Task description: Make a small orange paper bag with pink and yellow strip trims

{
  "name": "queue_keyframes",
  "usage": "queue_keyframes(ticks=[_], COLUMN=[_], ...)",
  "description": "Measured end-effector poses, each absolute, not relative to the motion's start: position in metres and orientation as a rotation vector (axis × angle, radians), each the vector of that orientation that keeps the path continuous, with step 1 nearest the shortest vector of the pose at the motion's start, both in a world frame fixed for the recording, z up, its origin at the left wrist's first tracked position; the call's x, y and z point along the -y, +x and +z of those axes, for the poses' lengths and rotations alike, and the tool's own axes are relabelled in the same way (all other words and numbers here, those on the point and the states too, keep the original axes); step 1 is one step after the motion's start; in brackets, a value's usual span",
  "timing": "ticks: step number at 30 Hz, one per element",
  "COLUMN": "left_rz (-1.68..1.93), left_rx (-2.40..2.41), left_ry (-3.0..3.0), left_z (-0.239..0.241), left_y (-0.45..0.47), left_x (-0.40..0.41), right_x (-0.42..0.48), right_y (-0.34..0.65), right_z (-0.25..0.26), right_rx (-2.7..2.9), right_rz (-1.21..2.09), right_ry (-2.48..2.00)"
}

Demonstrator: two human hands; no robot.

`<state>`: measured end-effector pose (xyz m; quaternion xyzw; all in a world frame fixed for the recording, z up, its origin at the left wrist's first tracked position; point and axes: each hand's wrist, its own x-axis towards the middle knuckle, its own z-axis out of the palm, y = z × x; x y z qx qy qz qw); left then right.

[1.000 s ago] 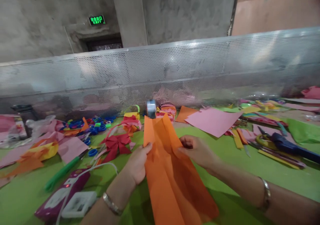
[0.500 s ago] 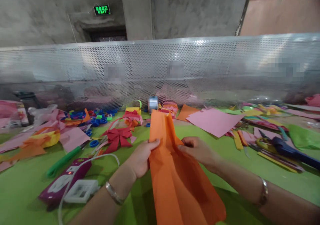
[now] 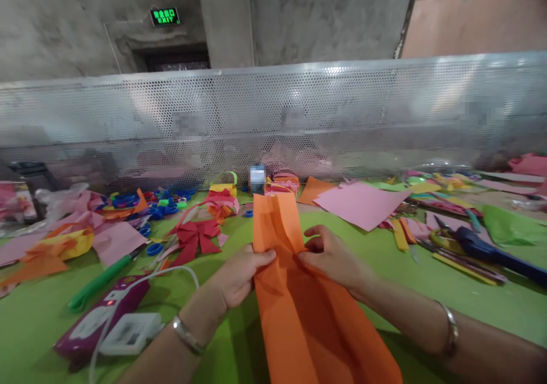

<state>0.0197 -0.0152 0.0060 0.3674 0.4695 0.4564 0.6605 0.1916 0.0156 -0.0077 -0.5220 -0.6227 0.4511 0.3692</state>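
"EXIT" on green wall sign (image 3: 164,16)

Left hand (image 3: 239,276): pinches the left edge of the orange paper (image 3: 307,315); thumb on top
Right hand (image 3: 333,256): fingers curled on the paper's right fold, just beside the left hand
Orange paper: long, creased lengthwise; lies over the green table (image 3: 470,298)
Red bow (image 3: 194,239): left of the hands; near a green pen (image 3: 100,281)
Pink sheet (image 3: 363,204): beyond the right hand
Far right: a blue tool (image 3: 487,250), perhaps a glue gun

Sheet we hold (image 3: 299,293): matt orange paper, creased
Far screen (image 3: 342,122): perforated metal, shiny
Table cover (image 3: 427,293): smooth green, matt
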Motion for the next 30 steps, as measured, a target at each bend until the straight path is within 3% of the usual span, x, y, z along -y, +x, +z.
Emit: queue_keyframes(ticks=[4, 7, 16, 26, 30], left_rz=[1.015, 0.971, 0.988, 1.266, 1.290], left_rx=[-1.039, -1.057, -1.238, -1.385, -1.341], left_ry=[0.904, 0.969, 1.320, 1.147, 1.075], left_z=[0.004, 0.003, 0.010, 0.013, 0.011], left_y=[0.019, 0.018, 0.021, 0.031, 0.030], left_x=[0.015, 0.015, 0.019, 0.021, 0.019], right_x=[-0.015, -0.018, -0.014, -0.009, -0.017], right_y=[0.197, 0.200, 0.192, 0.196, 0.204], right_z=[-0.003, -0.003, -0.004, 0.009, 0.011], right_rx=[1.520, 1.492, 1.758, 1.775, 1.741], right_rz=[1.719, 1.918, 1.528, 1.671, 1.685], right_ry=[-1.074, -0.990, -1.125, -0.958, -1.085])
